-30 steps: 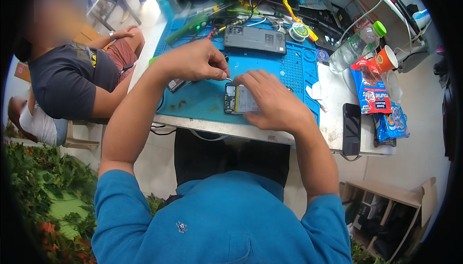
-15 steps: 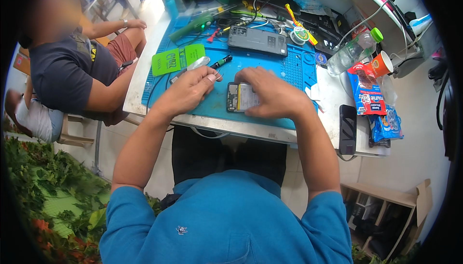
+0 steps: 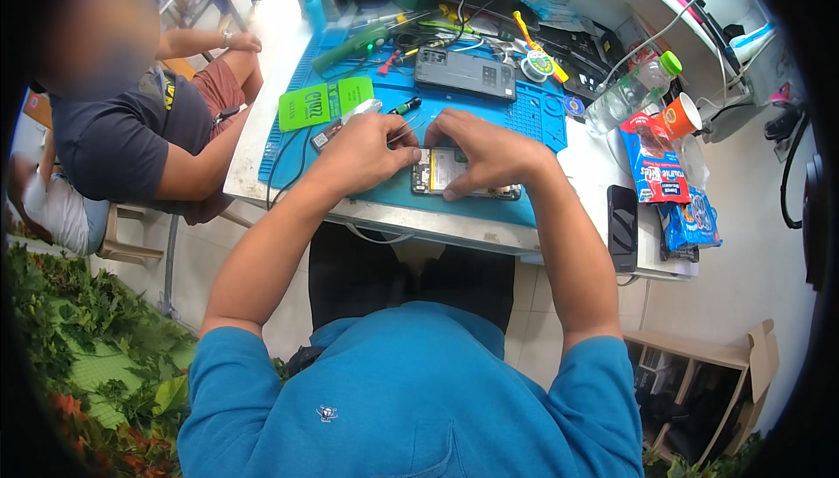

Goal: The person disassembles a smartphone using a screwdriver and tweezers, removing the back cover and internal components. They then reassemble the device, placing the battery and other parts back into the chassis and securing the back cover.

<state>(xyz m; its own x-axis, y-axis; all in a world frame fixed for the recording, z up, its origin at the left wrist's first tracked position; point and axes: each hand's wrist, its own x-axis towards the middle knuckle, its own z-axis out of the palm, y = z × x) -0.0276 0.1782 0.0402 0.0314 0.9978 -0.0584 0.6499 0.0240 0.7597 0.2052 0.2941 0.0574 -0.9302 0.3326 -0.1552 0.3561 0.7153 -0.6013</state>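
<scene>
An opened phone (image 3: 422, 183) lies on the blue work mat, its pale battery (image 3: 444, 174) and inner parts exposed. My right hand (image 3: 494, 153) arches over it, thumb at the near edge and fingers at the far edge, holding it down. Pinched in my left hand (image 3: 367, 155) is a thin metal tool, apparently tweezers (image 3: 407, 128). The left fingertips are at the phone's left end, close to its upper board. Beyond both hands lies a dark phone back cover or second phone (image 3: 465, 74). A green card (image 3: 325, 104) rests left of it, above my left hand.
Tools and cables clutter the mat's back, with a green-handled tool (image 3: 351, 50) and a solder spool (image 3: 537, 65). On the right stand a bottle (image 3: 631, 98), an orange cup (image 3: 679, 117), snack packs (image 3: 657, 163) and a black phone (image 3: 622, 229). A seated person (image 3: 114, 142) is at left.
My left hand has moved right, bringing the tool and fingertips to the phone's left end. The right hand stays on the phone, with its fingers shifted slightly and more of the phone's right end showing.
</scene>
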